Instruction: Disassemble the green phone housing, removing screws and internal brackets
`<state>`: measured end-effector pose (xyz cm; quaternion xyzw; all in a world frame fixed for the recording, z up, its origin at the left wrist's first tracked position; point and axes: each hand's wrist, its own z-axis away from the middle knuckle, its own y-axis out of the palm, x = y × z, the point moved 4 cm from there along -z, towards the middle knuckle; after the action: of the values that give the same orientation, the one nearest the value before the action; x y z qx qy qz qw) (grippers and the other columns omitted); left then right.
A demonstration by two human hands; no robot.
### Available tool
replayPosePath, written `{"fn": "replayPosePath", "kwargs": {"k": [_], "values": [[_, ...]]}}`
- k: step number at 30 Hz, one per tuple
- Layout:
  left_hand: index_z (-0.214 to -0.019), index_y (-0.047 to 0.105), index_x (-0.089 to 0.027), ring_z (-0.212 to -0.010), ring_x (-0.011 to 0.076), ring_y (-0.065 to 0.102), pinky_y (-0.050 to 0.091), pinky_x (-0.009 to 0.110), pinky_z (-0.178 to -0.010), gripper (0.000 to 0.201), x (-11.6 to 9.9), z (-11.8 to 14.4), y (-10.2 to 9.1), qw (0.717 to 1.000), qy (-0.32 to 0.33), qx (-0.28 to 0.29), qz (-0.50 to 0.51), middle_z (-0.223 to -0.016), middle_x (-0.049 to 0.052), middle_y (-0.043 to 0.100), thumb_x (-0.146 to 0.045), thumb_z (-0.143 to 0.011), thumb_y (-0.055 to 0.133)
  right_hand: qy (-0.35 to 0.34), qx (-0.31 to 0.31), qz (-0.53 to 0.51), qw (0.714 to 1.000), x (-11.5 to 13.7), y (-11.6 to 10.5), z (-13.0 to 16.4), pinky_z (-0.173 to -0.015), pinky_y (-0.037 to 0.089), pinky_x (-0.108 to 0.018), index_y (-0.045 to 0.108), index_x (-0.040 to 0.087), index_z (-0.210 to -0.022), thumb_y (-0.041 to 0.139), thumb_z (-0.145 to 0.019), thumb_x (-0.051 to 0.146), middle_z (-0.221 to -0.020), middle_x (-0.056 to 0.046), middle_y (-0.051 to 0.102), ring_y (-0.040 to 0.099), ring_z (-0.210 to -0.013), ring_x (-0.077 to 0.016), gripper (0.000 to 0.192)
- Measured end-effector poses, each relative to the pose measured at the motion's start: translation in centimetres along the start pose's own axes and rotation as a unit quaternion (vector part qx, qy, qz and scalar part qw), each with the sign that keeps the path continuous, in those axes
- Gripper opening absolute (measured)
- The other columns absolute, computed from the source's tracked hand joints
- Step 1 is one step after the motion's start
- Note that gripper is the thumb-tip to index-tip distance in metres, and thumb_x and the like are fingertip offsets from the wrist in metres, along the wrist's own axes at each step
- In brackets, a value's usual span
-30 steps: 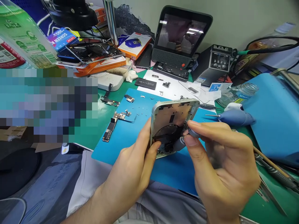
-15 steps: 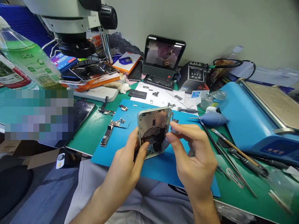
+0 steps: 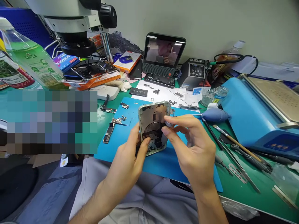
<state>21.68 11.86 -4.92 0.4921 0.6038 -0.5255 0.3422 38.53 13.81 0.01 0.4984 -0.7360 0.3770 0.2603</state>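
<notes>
While the housing is held off the mat, notes per item:
left hand [image 3: 130, 161]: fingers wrapped around the lower edge of the phone housing [image 3: 154, 126], thumb on its open inner face; housing tilted above the blue mat [image 3: 130, 140].
right hand [image 3: 193, 152]: thumb and forefinger pinched narrow on a small grey screwdriver [image 3: 168, 123], tip at the housing's right inner edge.
technique: keep the driver square to the screw, light pressure, brace the housing with the thumb.
risk: slip onto the black coil; loose screw dropping.
nearby: logic board [image 3: 108, 133] lies on the mat, left, well apart.
</notes>
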Motion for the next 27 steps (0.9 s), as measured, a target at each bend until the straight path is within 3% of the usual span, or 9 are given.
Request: {"fn": "replayPosePath", "kwargs": {"k": [7, 9, 12, 13, 15, 17, 19, 22, 27], "values": [[-0.154, 0.045, -0.031, -0.112, 0.0189, 0.080, 0.063, 0.024, -0.085, 0.041, -0.1, 0.0, 0.0, 1.000, -0.015, 0.005, 0.005, -0.132, 0.005, 0.079, -0.024, -0.114, 0.052, 0.015, -0.032, -0.007, 0.999, -0.2, 0.0, 0.7, -0.084, 0.059, -0.031, 0.076, 0.033, -0.122, 0.074, -0.099, 0.011, -0.110, 0.001, 0.071, 0.068, -0.100, -0.0156, 0.032], [-0.150, 0.048, -0.030, -0.114, 0.0196, 0.079, 0.064, 0.026, -0.087, 0.037, -0.1, 0.0, -0.1, 1.000, -0.021, 0.003, 0.003, -0.135, 0.005, 0.077, -0.025, -0.114, 0.052, 0.034, -0.081, -0.023, 0.996, -0.1, -0.9, 1.0, -0.087, 0.060, -0.034, 0.078, 0.032, -0.120, 0.075, -0.099, 0.014, -0.109, 0.000, 0.071, 0.069, -0.099, -0.0167, 0.028], [-0.144, 0.050, -0.031, -0.126, 0.0221, 0.075, 0.064, 0.031, -0.097, 0.031, -0.4, 0.2, -0.4, 1.000, -0.031, 0.000, -0.005, -0.140, 0.006, 0.074, -0.028, -0.113, 0.055, 0.104, -0.185, -0.135, 0.968, -0.2, -3.8, 1.4, -0.086, 0.064, -0.039, 0.077, 0.032, -0.119, 0.073, -0.100, 0.022, -0.101, -0.001, 0.072, 0.074, -0.095, -0.0192, 0.022], [-0.144, 0.050, -0.031, -0.130, 0.0228, 0.073, 0.064, 0.033, -0.100, 0.032, -0.6, 0.4, -0.6, 0.999, -0.034, -0.001, -0.005, -0.141, 0.005, 0.073, -0.029, -0.112, 0.057, 0.128, -0.203, -0.164, 0.957, -0.3, -5.0, 1.4, -0.078, 0.066, -0.038, 0.076, 0.033, -0.121, 0.072, -0.101, 0.025, -0.098, -0.001, 0.071, 0.074, -0.090, -0.0194, 0.022], [-0.148, 0.046, -0.033, -0.134, 0.0233, 0.071, 0.064, 0.034, -0.103, 0.040, -0.8, 0.7, -0.9, 0.999, -0.045, -0.003, 0.003, -0.143, 0.005, 0.072, -0.030, -0.110, 0.060, 0.154, -0.237, -0.124, 0.951, -0.3, -7.8, 1.6, -0.059, 0.061, -0.033, 0.077, 0.034, -0.124, 0.072, -0.101, 0.031, -0.097, -0.002, 0.070, 0.071, -0.077, -0.0183, 0.024], [-0.157, 0.037, -0.034, -0.134, 0.0242, 0.072, 0.065, 0.036, -0.104, 0.056, -0.9, 1.2, -1.2, 0.998, -0.056, -0.013, 0.022, -0.145, 0.007, 0.071, -0.031, -0.108, 0.064, 0.131, -0.253, 0.017, 0.958, -0.2, -10.6, 1.9, -0.055, 0.057, -0.033, 0.076, 0.034, -0.131, 0.073, -0.101, 0.034, -0.101, -0.004, 0.073, 0.070, -0.074, -0.0190, 0.030], [-0.162, 0.033, -0.031, -0.131, 0.0265, 0.074, 0.067, 0.038, -0.103, 0.067, -1.0, 1.6, -1.6, 0.996, -0.069, -0.038, 0.042, -0.144, 0.010, 0.070, -0.033, -0.105, 0.068, 0.133, -0.190, 0.223, 0.947, -0.7, -12.4, 2.1, -0.063, 0.060, -0.038, 0.070, 0.033, -0.142, 0.072, -0.101, 0.039, -0.107, -0.006, 0.077, 0.074, -0.080, -0.0223, 0.042], [-0.158, 0.042, -0.028, -0.127, 0.0306, 0.075, 0.071, 0.038, -0.093, 0.065, -0.9, 2.3, -2.4, 0.988, -0.104, -0.092, 0.074, -0.143, 0.012, 0.069, -0.040, -0.102, 0.072, 0.130, -0.085, 0.355, 0.922, -2.3, -13.3, 2.8, -0.073, 0.062, -0.041, 0.073, 0.028, -0.137, 0.065, -0.103, 0.040, -0.103, -0.007, 0.081, 0.078, -0.085, -0.0256, 0.036], [-0.167, 0.024, -0.039, -0.116, 0.0335, 0.077, 0.075, 0.040, -0.072, 0.075, -1.3, 2.8, -3.0, 0.971, -0.168, -0.123, 0.119, -0.147, 0.011, 0.065, -0.040, -0.105, 0.066, 0.096, -0.002, 0.428, 0.899, -3.7, -12.1, 3.4, -0.072, 0.059, -0.040, 0.075, 0.027, -0.128, 0.062, -0.103, 0.035, -0.102, -0.006, 0.083, 0.079, -0.088, -0.0281, 0.029]]}}
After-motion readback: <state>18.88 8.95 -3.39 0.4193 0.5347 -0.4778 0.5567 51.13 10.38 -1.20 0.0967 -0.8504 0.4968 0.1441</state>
